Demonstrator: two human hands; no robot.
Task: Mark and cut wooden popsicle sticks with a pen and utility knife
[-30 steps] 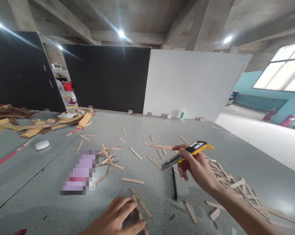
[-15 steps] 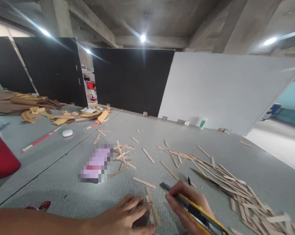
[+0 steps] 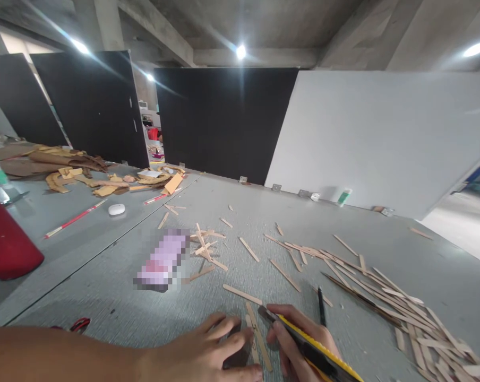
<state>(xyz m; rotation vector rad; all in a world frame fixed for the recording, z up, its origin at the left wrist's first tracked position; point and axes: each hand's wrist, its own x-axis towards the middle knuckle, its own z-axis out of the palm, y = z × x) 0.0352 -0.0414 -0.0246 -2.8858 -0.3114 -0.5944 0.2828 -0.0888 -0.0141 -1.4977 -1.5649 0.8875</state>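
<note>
The left hand (image 3: 212, 353) lies flat on the grey table (image 3: 104, 297) at the near edge, fingers spread and pressed down on a small dark piece (image 3: 234, 362) that shows between them. Two wooden sticks (image 3: 258, 339) lie just right of its fingertips. The right hand (image 3: 299, 342) is closed around a yellow-and-black knife (image 3: 311, 347), whose tip rests at the sticks, close to the left fingers. A black pen (image 3: 322, 313) lies just beyond the right hand. Loose sticks are scattered across the middle of the table, with a dense heap (image 3: 403, 313) to the right. A blurred purple item (image 3: 162, 260) sits left of centre. Far left are cardboard scraps (image 3: 73, 170), a white mouse (image 3: 116, 209) and a red cylinder (image 3: 7, 244).
</note>
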